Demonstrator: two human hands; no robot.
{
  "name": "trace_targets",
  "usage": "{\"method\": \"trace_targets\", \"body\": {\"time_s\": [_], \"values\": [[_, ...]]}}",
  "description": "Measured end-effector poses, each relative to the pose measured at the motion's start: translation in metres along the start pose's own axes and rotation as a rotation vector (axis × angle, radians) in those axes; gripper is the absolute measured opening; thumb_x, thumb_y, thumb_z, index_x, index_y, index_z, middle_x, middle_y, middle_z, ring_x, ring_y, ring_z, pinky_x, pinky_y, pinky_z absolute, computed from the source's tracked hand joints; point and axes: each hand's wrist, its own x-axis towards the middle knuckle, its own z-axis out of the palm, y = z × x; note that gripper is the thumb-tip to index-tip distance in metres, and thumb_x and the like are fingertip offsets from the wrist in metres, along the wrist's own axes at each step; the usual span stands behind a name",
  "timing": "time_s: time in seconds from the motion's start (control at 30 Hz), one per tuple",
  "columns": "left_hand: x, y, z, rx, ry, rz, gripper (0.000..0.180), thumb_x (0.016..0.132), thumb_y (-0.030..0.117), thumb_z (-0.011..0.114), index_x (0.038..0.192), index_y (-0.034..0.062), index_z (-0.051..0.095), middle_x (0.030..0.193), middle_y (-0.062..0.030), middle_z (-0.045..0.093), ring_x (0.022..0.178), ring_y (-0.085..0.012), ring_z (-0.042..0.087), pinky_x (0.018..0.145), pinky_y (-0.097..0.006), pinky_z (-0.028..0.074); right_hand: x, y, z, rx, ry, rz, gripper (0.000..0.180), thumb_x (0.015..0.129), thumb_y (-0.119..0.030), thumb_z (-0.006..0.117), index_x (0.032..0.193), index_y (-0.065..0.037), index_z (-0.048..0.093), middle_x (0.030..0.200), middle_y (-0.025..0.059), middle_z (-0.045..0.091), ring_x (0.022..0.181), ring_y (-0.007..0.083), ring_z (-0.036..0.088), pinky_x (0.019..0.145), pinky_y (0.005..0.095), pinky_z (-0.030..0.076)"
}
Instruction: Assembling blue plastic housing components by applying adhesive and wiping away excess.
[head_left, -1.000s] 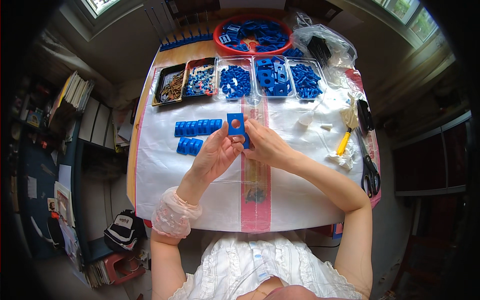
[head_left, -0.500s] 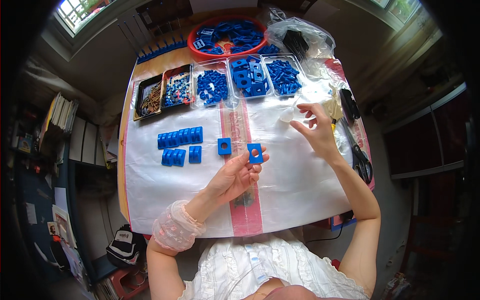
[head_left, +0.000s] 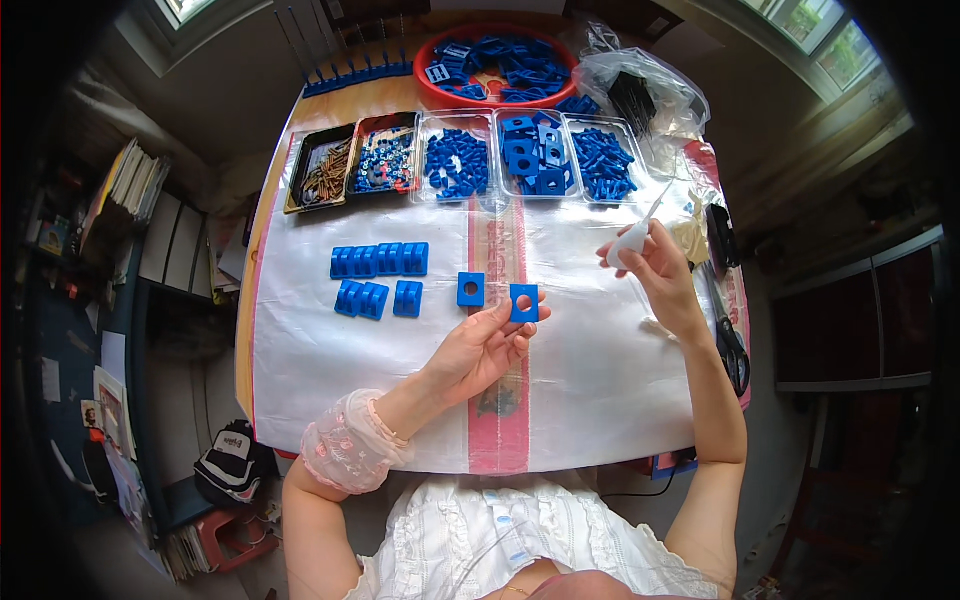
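Observation:
My left hand [head_left: 483, 348] holds a flat blue square piece with a round hole [head_left: 523, 302] by its fingertips, above the white sheet [head_left: 320, 350]. A second blue square piece with a hole [head_left: 471, 289] lies on the sheet just left of it. My right hand [head_left: 655, 268] is raised at the right and grips a small white squeeze bottle with a thin nozzle [head_left: 637, 232], nozzle pointing up and right. Two rows of assembled blue pieces [head_left: 380, 261] lie on the sheet to the left.
Along the far edge stand trays: one of brown screws [head_left: 322, 172], one of mixed small parts [head_left: 383, 162], three clear trays of blue parts [head_left: 530, 158]. A red bowl of blue parts [head_left: 500, 65] and a plastic bag [head_left: 645, 90] sit behind. Scissors [head_left: 733, 345] lie at the right.
My right hand has left the blue piece, reached right and lifted the white bottle. My left hand keeps one square piece; another now lies on the sheet.

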Motion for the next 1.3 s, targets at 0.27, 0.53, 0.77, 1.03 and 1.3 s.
{"method": "trace_targets", "body": {"time_s": [0.27,0.53,0.77,1.03,1.3], "values": [[0.002,-0.002,-0.002,-0.016,-0.013,-0.043,0.050,0.104,0.030,0.049,0.140,-0.0038,0.040,0.126,-0.0107,0.051,0.096,-0.0092,0.055,0.079,-0.019,0.054,-0.006,0.002,-0.037,0.187,0.132,-0.029,0.022,0.094,-0.020,0.070,0.106,-0.003,0.063,0.087,0.0056,0.068,0.071,0.0053,0.055,0.064,0.0206,0.041],[0.001,0.004,-0.005,0.060,-0.068,-0.061,0.049,0.106,0.031,0.046,0.141,-0.0022,0.041,0.127,-0.0090,0.050,0.086,-0.0066,0.048,0.069,-0.020,0.046,-0.003,0.017,-0.037,0.615,0.109,0.119,0.027,0.098,-0.031,0.063,0.113,-0.008,0.060,0.075,-0.0021,0.050,0.062,0.0039,0.039,0.055,0.0203,0.031],[0.001,0.013,-0.008,0.044,-0.064,-0.081,0.049,0.106,0.030,0.046,0.143,-0.0023,0.039,0.126,-0.0099,0.051,0.088,-0.0072,0.050,0.071,-0.020,0.047,-0.003,0.023,-0.032,0.635,0.142,0.191,0.014,0.099,-0.025,0.064,0.104,-0.012,0.059,0.072,-0.0043,0.048,0.058,0.0026,0.036,0.049,0.0185,0.027],[0.001,0.012,-0.010,0.006,-0.019,-0.074,0.049,0.106,0.030,0.046,0.142,-0.0021,0.040,0.122,-0.0113,0.053,0.089,-0.0071,0.051,0.072,-0.020,0.049,-0.006,0.020,-0.018,0.590,0.265,0.229,0.016,0.096,-0.027,0.068,0.101,-0.012,0.065,0.078,-0.0060,0.060,0.058,-0.0013,0.040,0.045,0.0138,0.030],[0.001,0.012,-0.012,0.065,-0.019,-0.074,0.046,0.106,0.032,0.047,0.139,0.0004,0.044,0.121,-0.0089,0.057,0.091,-0.0080,0.052,0.072,-0.020,0.049,-0.011,0.022,-0.009,0.589,0.206,0.288,0.024,0.096,-0.034,0.068,0.095,-0.010,0.065,0.078,-0.0054,0.063,0.059,-0.0031,0.045,0.043,0.0134,0.031]]}}
